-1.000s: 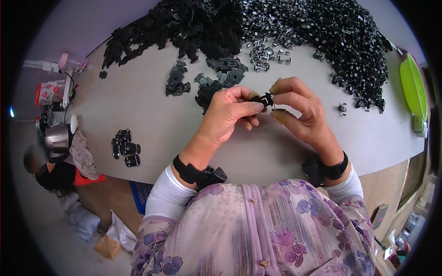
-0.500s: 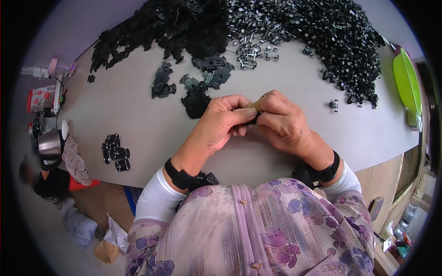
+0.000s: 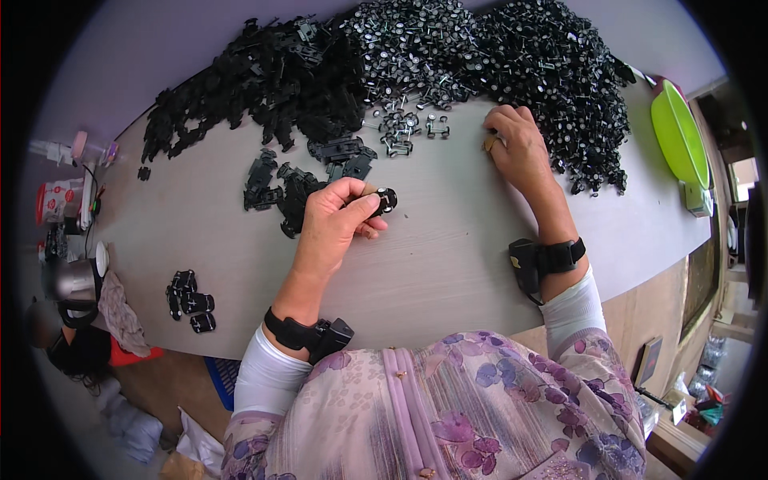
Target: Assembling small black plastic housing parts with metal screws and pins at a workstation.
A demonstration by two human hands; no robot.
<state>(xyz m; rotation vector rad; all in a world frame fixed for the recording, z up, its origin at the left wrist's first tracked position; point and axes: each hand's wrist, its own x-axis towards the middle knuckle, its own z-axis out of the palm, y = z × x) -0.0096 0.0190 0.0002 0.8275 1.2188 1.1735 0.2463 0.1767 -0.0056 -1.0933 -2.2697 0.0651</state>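
My left hand (image 3: 336, 220) holds a small black plastic part with wheels (image 3: 382, 200) just above the grey table (image 3: 448, 264). My right hand (image 3: 520, 148) has stretched out to the edge of a big heap of small black wheel-and-axle pieces (image 3: 512, 64), fingers resting on the table beside a few loose ones (image 3: 412, 132). A second heap of flat black plastic bodies (image 3: 256, 88) lies to the left of it, with a few strays (image 3: 288, 188) close to my left hand. Both wrists wear black bands.
Several finished black pieces (image 3: 190, 300) lie near the table's left front edge. A green bowl (image 3: 678, 140) stands at the far right. A metal kettle (image 3: 68, 284), a cloth and small bottles (image 3: 60, 200) sit at the left end.
Both hands were joined over one small part in front of me. Now the right hand has let go and reached out to the wheel heap; the left keeps the part.
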